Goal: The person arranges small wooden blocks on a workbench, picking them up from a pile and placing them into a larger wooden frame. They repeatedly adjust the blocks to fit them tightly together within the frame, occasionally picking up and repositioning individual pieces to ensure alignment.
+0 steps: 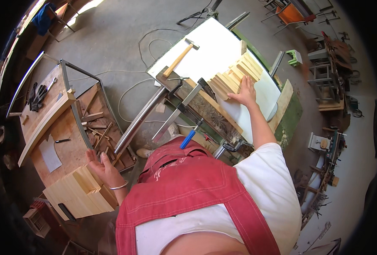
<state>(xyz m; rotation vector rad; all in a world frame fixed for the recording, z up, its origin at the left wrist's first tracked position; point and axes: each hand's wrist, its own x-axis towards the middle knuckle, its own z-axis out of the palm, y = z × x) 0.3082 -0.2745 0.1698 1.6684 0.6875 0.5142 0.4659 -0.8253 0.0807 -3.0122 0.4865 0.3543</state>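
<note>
My right hand [245, 92] lies with fingers stretched over a row of pale wooden strips [235, 76] on the white-topped bench [214, 38]. It touches their near ends and grips none that I can see. On the other side, my left hand [102, 168] is open, fingers apart, beside a stack of pale boards [76, 193] on the lower wooden table. Whether it touches the stack I cannot tell. A hammer [180, 58] rests on the bench's left edge. A bar clamp with a blue handle [188, 139] sits at the bench's near edge, by a dark wooden plank [205, 108].
To the left, the plywood table [37, 163] carries a curved wooden beam [46, 125], black gloves [37, 97], a wrench [51, 83], a pen [62, 140] and paper [51, 156]. Wood offcuts [96, 136] fill a tray there. A cable [121, 100] runs over the floor.
</note>
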